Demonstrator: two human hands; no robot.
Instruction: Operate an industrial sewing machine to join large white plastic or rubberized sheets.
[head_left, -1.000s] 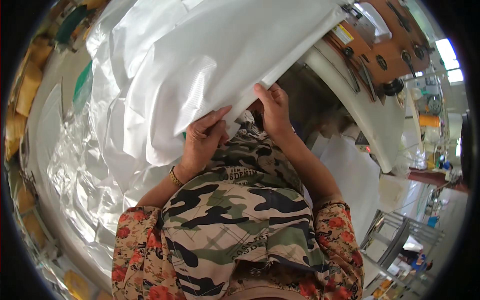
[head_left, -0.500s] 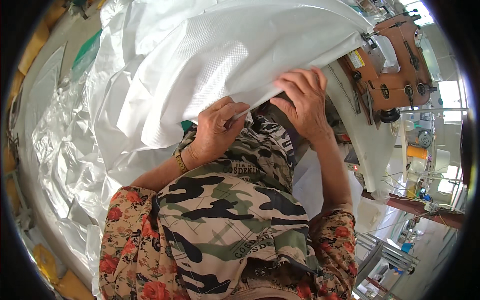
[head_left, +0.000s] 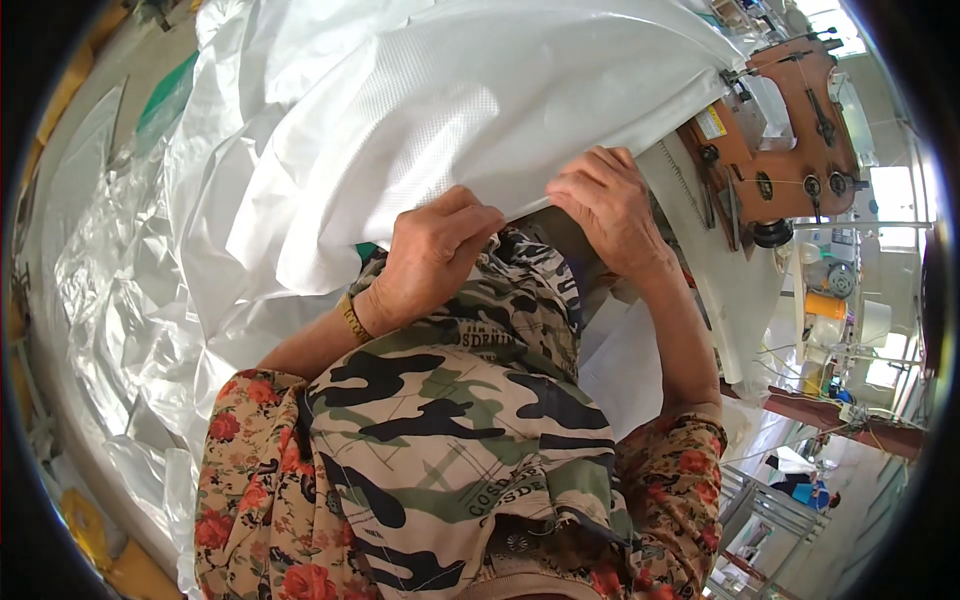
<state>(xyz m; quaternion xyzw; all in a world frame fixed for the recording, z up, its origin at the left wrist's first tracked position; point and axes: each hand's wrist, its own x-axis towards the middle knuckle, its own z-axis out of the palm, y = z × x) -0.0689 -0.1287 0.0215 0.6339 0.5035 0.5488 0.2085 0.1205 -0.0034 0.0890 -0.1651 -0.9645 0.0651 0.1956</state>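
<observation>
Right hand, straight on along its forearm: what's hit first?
The white textured sheet. The right hand's fingertips appear to pinch its edge, so contact looks immediate, though depth is hard to judge.

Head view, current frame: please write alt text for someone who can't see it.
A person's left hand and right hand pinch the near edge of a large, shiny white sheet. The sheet stretches to a brown sewing machine at upper right; camouflage-print cloth covers the person's front.
</observation>
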